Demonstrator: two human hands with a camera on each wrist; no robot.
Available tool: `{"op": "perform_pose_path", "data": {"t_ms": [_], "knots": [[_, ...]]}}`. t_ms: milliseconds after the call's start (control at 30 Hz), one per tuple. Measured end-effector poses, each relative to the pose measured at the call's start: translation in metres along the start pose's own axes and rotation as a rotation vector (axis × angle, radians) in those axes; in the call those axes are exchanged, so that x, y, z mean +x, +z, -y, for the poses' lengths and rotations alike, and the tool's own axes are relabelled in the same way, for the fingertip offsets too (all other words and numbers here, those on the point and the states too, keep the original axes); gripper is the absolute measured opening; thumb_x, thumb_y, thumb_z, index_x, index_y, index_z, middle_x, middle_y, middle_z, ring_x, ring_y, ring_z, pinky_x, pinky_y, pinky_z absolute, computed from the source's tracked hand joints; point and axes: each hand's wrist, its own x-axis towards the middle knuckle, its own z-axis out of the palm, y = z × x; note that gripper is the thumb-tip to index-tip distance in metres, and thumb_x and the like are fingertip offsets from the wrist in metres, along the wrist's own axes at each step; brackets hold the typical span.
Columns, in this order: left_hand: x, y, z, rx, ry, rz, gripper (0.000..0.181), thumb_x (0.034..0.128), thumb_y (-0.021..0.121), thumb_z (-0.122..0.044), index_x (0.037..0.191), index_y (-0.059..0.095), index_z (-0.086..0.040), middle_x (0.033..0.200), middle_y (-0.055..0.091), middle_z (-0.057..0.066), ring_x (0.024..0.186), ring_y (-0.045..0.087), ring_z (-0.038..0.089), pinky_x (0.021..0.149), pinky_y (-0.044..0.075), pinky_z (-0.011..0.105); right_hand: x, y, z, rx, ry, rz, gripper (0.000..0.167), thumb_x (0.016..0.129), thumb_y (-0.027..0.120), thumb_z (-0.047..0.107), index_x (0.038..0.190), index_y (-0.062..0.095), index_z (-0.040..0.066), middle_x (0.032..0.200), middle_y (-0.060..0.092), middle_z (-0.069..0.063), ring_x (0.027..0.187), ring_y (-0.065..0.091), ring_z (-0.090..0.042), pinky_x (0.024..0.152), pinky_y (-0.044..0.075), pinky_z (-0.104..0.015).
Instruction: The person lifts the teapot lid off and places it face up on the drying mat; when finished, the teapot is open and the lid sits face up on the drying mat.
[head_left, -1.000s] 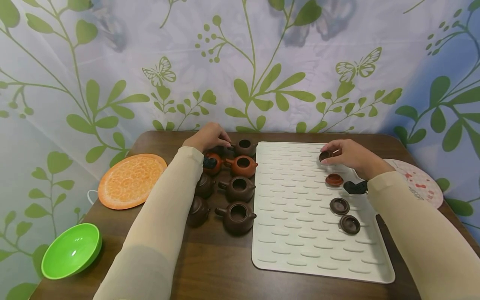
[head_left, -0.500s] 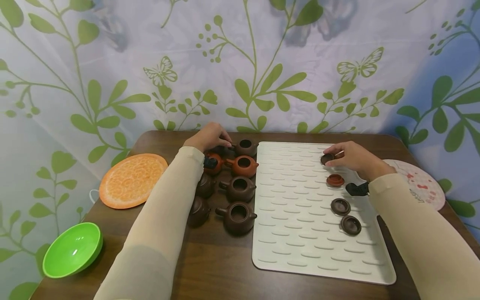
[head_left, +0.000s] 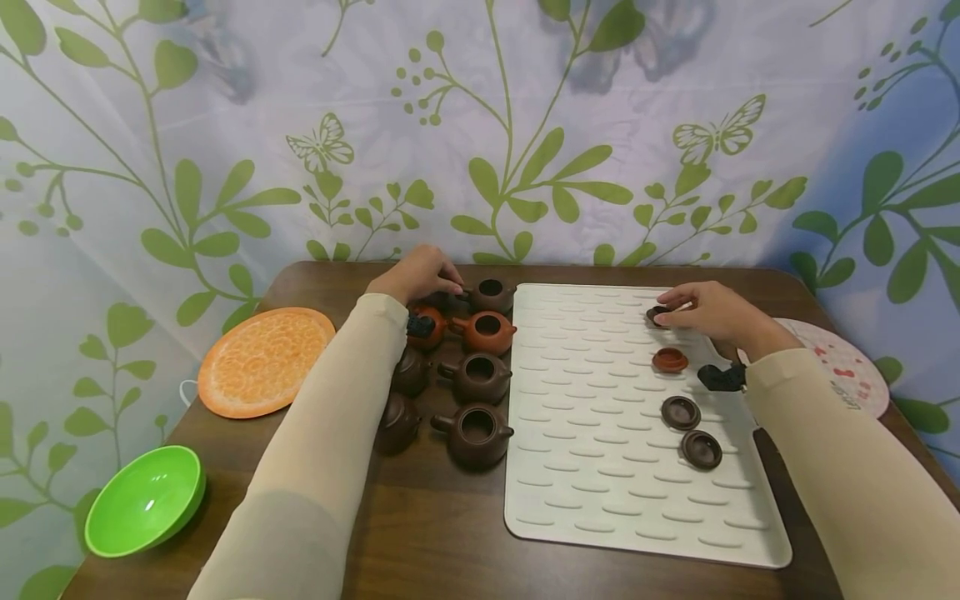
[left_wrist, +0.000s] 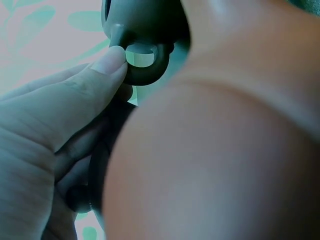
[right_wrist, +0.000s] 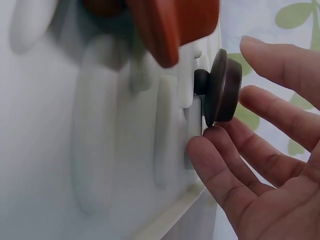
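head view: left hand is pinching the rear teapot handle; right hand is holding fingers spread around the dark lid, knob-down on the tray; lid-placing seems underway, calling for withdrawing next.

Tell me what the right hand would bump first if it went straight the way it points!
The right hand would probably bump the dark lid in front of it first; whether they already touch is unclear.

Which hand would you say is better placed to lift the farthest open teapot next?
Probably the left hand: its thumb is on the handle of the teapot, while the right hand is across the white mat near a dark lid.
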Motion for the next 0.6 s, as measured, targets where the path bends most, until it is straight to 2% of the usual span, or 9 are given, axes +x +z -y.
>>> {"op": "perform_pose_path", "data": {"t_ms": [167,600], "knots": [[0.0005,0.0013,0.0015,0.006,0.002,-0.003,0.017,0.0977,0.079,-0.019,0.111,0.084,-0.010,0.110,0.077,0.005,0.106,0.069,0.024,0.095,0.054,0.043,-0.0034,-0.0018,0.0004,-0.017,0.013,-0.016,0.063,0.104,0.069,0.042,0.145,0.058,-0.005,0.136,0.059,-0.032,0.122,0.055,-0.050,0.098,0.042,-0.069],[0.0011,0.0025,0.0031,0.010,0.002,0.000,0.017,0.0980,0.079,-0.019,0.112,0.084,-0.010,0.110,0.077,0.004,0.106,0.069,0.024,0.095,0.054,0.043,-0.0070,-0.0095,0.0049,-0.052,0.059,-0.077,0.062,0.106,0.064,0.046,0.143,0.059,-0.003,0.136,0.058,-0.030,0.123,0.053,-0.051,0.097,0.041,-0.071]]}}
